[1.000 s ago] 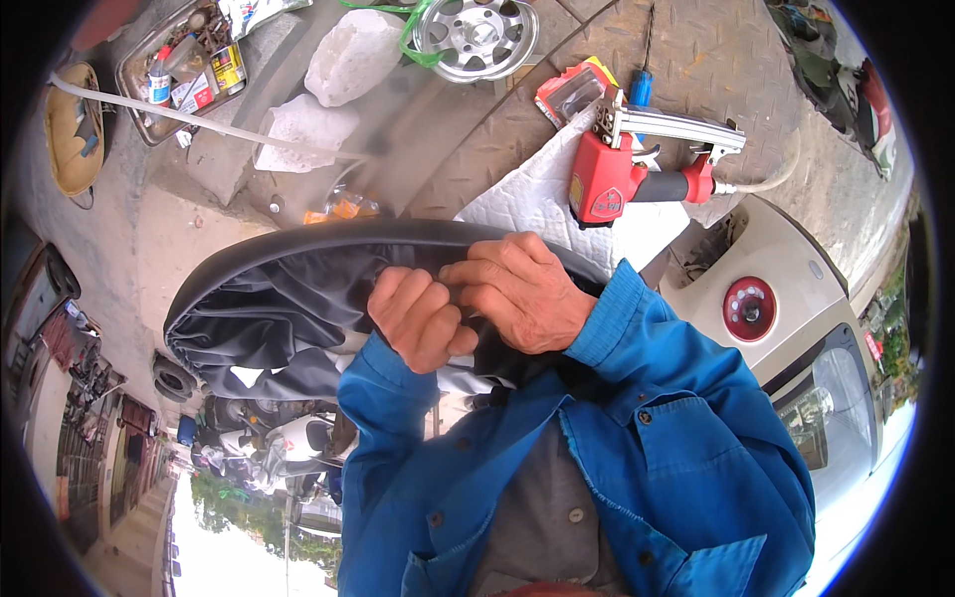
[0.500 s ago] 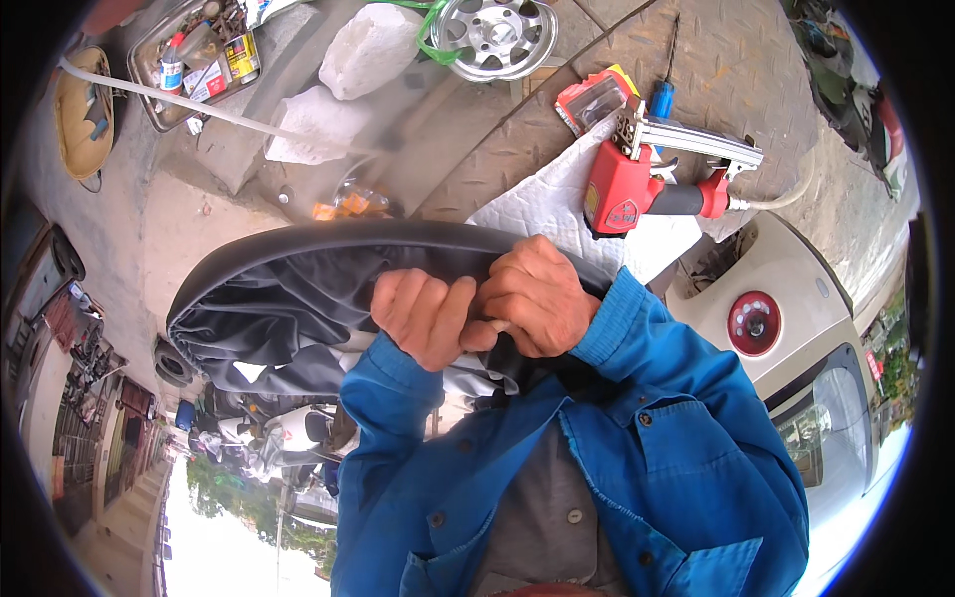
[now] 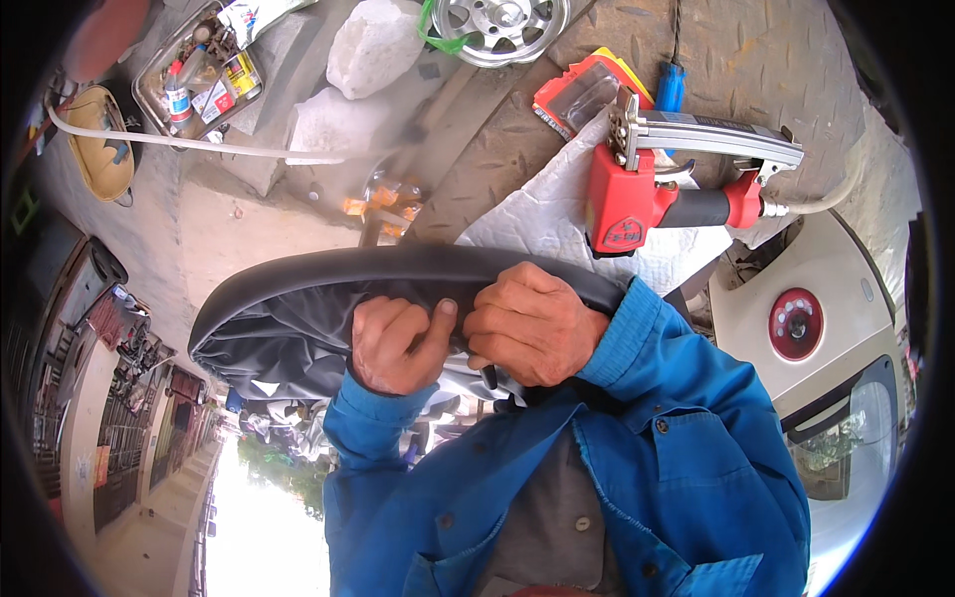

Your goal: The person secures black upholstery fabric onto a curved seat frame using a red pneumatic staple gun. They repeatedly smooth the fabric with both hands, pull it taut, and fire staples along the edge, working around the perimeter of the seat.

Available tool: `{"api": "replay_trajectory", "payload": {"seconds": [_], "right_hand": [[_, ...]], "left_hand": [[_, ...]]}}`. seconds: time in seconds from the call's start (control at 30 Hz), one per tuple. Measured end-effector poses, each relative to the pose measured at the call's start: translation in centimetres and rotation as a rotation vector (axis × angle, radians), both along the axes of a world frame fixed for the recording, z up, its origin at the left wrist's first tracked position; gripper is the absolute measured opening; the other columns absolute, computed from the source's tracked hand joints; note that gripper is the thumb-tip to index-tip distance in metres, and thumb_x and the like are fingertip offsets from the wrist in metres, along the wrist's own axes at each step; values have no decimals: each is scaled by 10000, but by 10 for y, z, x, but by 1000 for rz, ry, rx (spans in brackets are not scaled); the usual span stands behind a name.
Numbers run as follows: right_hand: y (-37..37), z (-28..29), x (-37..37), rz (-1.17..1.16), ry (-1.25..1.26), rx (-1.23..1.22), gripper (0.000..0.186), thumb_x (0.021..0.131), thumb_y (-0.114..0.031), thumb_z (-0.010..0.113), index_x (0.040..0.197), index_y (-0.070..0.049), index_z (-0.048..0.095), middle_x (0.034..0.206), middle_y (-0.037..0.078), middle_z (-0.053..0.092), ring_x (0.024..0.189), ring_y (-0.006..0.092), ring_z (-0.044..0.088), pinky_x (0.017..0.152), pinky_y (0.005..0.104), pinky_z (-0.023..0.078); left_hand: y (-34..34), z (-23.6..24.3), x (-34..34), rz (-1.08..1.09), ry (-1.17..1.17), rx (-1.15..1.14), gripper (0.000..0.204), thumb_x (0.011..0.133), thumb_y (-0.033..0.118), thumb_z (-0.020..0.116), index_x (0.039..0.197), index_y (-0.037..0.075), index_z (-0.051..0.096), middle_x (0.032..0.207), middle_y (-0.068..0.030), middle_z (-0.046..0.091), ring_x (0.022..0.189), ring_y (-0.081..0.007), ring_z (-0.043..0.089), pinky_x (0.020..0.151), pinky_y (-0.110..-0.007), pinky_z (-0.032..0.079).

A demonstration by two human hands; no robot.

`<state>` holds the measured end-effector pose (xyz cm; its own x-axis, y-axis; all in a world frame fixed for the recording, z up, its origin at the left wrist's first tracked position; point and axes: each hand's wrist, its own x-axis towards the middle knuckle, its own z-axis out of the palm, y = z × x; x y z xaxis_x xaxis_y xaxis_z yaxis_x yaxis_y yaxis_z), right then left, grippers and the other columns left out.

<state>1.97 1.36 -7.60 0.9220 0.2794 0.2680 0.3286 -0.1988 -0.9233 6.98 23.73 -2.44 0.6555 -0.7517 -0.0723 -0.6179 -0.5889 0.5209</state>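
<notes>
So, judged from how it lies, the job looks partway. The work is a long, rounded black leather-like cover point(image 3: 267, 343), under and between both hands and running well out past the left one

Looks done: outer rim point(image 3: 383, 265), just ahead of both hands, sits smooth and evenly curved

Looks left: inner side, left of the left hand, is slack and gathered in folds, so I'd call that part unfixed. No fastening visible there

Left hand point(image 3: 394, 346): fingers curled against the cover, thumb raised; can't tell if it pinches any material. Right hand point(image 3: 530, 326): just beside it, fingers bent down and apparently gripping the cover, tips out of sight

Red-and-silver air stapler point(image 3: 625, 204) lies ahead and right of the right hand, on a white quilted cloth point(image 3: 522, 221), touched by neither hand

Hard to read: cover's right end goes behind the right hand and blue sleeve point(image 3: 622, 333); small dark bit just below the right fingers, can't identify; translucent hose point(image 3: 229, 149) blurs out ahead of the left hand; silver spoked wheel point(image 3: 502, 18) farther ahead is cut off by the top edge
</notes>
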Motion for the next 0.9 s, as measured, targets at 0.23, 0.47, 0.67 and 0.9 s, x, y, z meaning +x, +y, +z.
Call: {"api": "replay_trajectory", "payload": {"seconds": [0.23,0.47,0.67,0.9], "right_hand": [[1,2,5,-40,-13,3,208,805,-174,760,930,-29,680,1002,95,672,1049,268,671,931,412,520],[2,2,9,-68,-29,14,199,800,-147,776,931,-20,696,1000,101,692,984,255,697,876,391,542],[1,5,5,-53,-84,-29,238,781,-144,770,972,-12,718,1064,114,720,979,255,713,858,384,556],[20,12,-27,-134,-8,-149,295,761,-74,740,1036,32,732,1151,162,727,1072,333,730,871,422,606]], "left_hand": [[11,-21,-17,77,-8,-140,242,786,3,716,1004,103,692,1116,-50,693,1054,-264,641,891,-446,525],[12,-19,-15,78,56,-166,131,863,175,699,951,93,647,1084,-77,670,996,-287,635,868,-491,509],[7,-24,-14,99,42,-228,112,903,155,671,942,66,617,1045,-93,663,944,-302,634,829,-499,506],[-1,-27,-14,116,-60,-221,223,753,89,745,956,38,667,1055,-101,661,994,-314,652,881,-485,532]]}}
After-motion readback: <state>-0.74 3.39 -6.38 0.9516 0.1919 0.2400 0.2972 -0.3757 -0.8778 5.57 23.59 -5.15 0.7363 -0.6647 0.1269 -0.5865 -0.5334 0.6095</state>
